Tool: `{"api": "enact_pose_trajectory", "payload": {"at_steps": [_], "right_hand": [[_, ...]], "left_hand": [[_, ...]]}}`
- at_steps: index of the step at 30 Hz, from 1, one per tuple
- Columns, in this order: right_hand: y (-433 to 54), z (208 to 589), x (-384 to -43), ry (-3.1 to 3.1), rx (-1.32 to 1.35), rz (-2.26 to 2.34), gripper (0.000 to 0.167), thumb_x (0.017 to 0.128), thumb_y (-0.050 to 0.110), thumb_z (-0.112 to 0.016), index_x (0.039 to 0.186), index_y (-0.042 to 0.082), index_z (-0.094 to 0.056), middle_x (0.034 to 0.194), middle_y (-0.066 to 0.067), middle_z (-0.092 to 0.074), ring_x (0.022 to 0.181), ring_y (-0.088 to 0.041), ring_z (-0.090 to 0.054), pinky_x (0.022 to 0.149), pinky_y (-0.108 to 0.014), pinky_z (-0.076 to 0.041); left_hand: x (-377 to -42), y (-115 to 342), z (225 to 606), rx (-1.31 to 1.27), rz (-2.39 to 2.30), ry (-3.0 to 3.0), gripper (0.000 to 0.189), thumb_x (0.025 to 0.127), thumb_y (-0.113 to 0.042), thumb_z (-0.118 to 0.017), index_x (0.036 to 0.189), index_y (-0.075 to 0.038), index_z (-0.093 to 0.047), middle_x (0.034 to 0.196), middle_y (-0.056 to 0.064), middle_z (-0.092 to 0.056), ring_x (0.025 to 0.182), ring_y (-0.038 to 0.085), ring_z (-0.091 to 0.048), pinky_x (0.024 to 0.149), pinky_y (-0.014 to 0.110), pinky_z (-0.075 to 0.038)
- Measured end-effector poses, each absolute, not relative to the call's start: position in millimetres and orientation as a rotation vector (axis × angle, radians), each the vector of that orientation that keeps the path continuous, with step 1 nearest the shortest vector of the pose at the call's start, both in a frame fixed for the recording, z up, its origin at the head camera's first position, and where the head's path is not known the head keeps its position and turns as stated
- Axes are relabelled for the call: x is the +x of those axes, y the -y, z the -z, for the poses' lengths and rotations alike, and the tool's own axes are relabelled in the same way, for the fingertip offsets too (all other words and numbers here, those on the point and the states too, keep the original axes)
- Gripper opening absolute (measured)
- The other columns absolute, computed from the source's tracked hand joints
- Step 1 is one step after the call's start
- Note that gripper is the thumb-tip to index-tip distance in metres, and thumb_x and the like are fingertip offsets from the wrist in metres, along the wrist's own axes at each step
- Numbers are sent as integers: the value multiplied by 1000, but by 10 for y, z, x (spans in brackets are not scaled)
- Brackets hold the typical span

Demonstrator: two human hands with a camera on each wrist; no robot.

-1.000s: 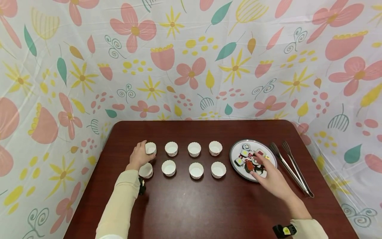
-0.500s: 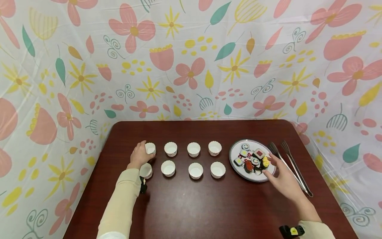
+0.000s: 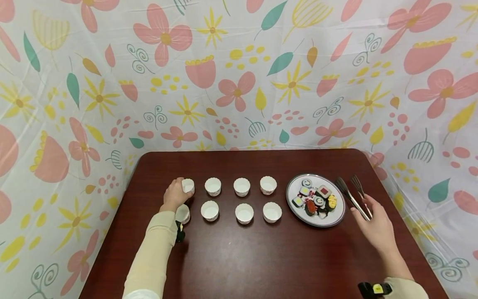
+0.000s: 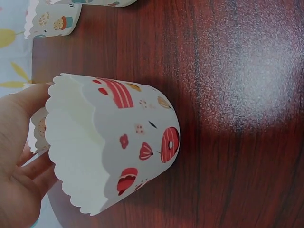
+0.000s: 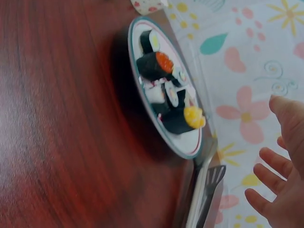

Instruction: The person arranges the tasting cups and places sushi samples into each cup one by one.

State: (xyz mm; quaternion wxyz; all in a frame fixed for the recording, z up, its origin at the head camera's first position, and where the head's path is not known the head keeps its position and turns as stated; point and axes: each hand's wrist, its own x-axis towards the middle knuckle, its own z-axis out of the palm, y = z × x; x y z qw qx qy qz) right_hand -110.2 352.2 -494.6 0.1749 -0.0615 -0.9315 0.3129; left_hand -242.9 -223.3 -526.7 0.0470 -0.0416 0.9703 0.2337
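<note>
At the far left of the back row, my left hand [image 3: 175, 195] holds a white scalloped paper baking cup [image 3: 188, 186] between thumb and fingers. In the left wrist view, a nearer cup [image 4: 114, 142] with red cake prints partly hides that held cup [image 4: 40, 128]. My right hand [image 3: 378, 226] hovers over the metal tongs [image 3: 352, 199], fingers spread and thumb apart. The right wrist view has the right hand [image 5: 280, 175] holding nothing, with the tongs [image 5: 199, 190] beyond it. Left of the tongs lies a round plate [image 3: 293, 207] with several sushi pieces [image 3: 310, 207].
Several more white paper cups [image 3: 242, 187] stand in two rows across the table [image 3: 239, 257]. A flower-printed cloth [image 3: 239, 74] hangs behind and beside the table. The plate's right rim lies close to the tongs.
My right hand has moved right, from over the sushi plate to over the tongs, uncovering the sushi. The left hand stays at the back-left cup.
</note>
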Motion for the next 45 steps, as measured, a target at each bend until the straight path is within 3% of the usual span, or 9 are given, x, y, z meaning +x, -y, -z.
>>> {"api": "enact_pose_trajectory", "payload": {"at_steps": [14,28,45], "right_hand": [[-3766,5187,-1168,2645,-294,-872,61,87,19,-61,132,-12,-36,118,-37,-47,106,-49,-42,84,-58,-31],[-4060,5425,-1249,2859,-398,-763,73,90,37,-53,136,-14,-26,119,-45,-35,111,-58,-29,90,-64,-23],[-4137,5592,-1305,3011,-589,-715,78,89,45,-51,136,-12,-26,124,-43,-30,106,-60,-33,80,-66,-32]], "left_hand": [[-2442,2262,5305,-118,-715,-2968,64,79,-29,-69,130,-2,-41,124,22,-50,103,42,-54,82,54,-44],[-2446,2281,5315,-103,-713,-2976,63,79,-30,-69,130,-2,-42,124,22,-51,103,42,-54,83,52,-44],[-2449,2272,5308,-114,-719,-2963,63,80,-28,-68,131,-2,-41,125,22,-50,104,42,-53,84,52,-44]]}}
